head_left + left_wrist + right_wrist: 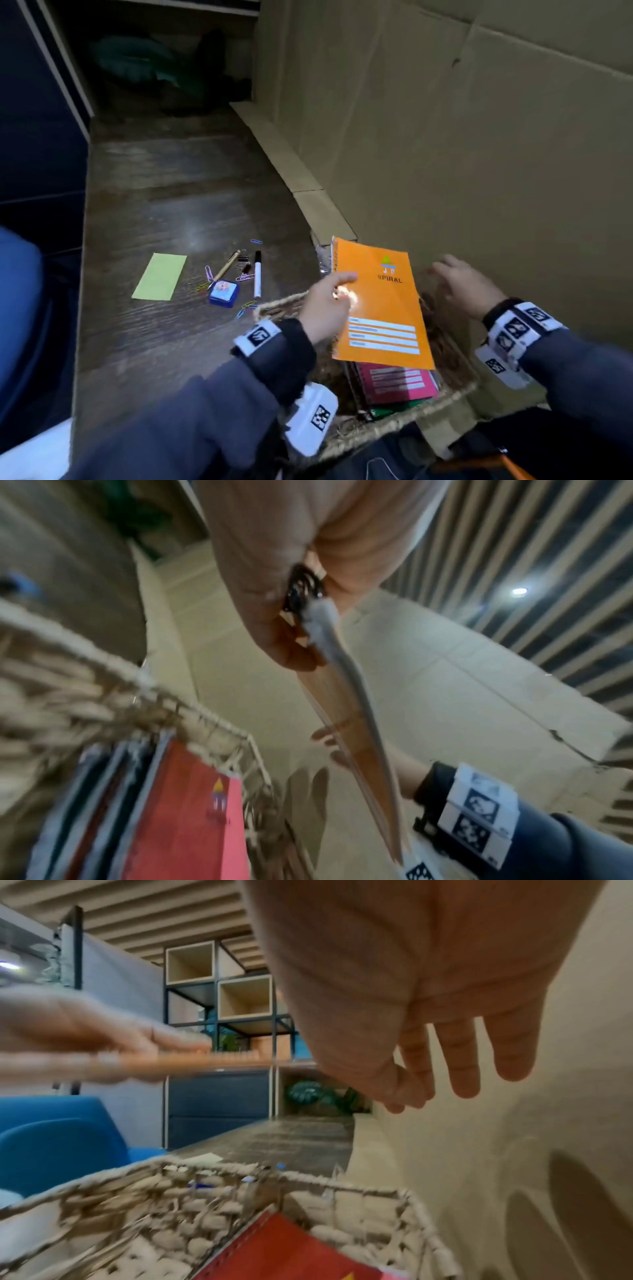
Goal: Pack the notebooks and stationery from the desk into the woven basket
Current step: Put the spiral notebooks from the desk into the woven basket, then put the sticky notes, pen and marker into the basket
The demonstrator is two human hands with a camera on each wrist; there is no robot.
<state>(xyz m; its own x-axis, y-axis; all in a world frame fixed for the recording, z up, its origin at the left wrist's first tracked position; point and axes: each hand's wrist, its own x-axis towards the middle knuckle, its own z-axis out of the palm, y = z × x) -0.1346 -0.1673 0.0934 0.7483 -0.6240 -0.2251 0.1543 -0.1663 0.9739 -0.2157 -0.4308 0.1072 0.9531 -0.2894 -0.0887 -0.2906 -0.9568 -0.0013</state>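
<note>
Orange notebook (376, 305) pinched at its spiral in my left hand (325, 308), right hand (466, 284) spread, empty. I'd lower it flat onto the pink one (397, 380) in the basket (404, 414)

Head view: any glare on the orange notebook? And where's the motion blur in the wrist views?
Head view: white glare on the orange notebook beside the left hand. Left wrist view: basket smeared by blur. Right wrist view: the left hand and notebook blurred, right hand sharper.
</note>
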